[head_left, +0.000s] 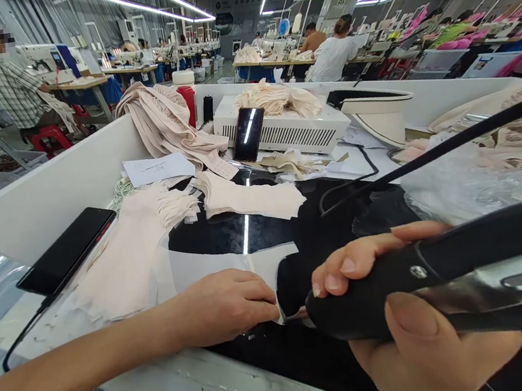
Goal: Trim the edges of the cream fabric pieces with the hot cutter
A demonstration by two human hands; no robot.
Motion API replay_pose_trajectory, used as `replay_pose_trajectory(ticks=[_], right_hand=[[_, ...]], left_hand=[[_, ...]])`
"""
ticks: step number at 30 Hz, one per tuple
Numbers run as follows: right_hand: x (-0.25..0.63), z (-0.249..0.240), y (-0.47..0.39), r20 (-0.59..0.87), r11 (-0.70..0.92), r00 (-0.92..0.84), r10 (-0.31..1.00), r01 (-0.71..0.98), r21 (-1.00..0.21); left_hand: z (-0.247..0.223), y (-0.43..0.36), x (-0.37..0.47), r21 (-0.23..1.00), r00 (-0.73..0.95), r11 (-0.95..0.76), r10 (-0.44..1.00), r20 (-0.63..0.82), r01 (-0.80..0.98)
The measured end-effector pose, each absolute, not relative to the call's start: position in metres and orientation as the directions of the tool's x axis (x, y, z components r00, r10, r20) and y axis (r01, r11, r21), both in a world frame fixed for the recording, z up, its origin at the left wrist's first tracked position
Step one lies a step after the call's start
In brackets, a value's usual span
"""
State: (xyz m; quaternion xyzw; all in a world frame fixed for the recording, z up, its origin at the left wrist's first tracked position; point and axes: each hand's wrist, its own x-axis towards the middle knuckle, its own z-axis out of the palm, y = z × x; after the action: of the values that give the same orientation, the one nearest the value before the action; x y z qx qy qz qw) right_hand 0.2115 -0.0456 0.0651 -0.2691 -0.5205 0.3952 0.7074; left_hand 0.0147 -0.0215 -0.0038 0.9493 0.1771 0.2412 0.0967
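Observation:
My right hand (418,329) is wrapped round a black handheld power tool (370,296) with a metal lever along its side. The tool's narrow tip points left and reaches the edge of a pale fabric piece (212,259) on the glossy black work surface (208,234). Beside that tip, my left hand (237,304) has its fingers closed on the fabric's edge. Farther back lies a stack of cream fabric pieces (251,197). A larger pile of cut cream pieces (120,259) spreads to the left of my left hand.
A black phone (66,250) with a cable lies at the left. Another phone (248,134) leans against a vented white box (280,122). A black cord (451,148) crosses the right side above clear plastic (471,187). A white partition (71,182) borders the table; people work beyond.

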Motion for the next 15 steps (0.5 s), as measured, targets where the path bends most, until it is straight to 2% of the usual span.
replay_pose_trajectory(ticks=[15], right_hand=[[0.2089, 0.0673, -0.0443, 0.537, 0.561, 0.161, 0.828, -0.235, -0.794]], left_hand=[[-0.0035, -0.0218, 0.0134, 0.286, 0.827, -0.919, 0.374, 0.420, 0.271]])
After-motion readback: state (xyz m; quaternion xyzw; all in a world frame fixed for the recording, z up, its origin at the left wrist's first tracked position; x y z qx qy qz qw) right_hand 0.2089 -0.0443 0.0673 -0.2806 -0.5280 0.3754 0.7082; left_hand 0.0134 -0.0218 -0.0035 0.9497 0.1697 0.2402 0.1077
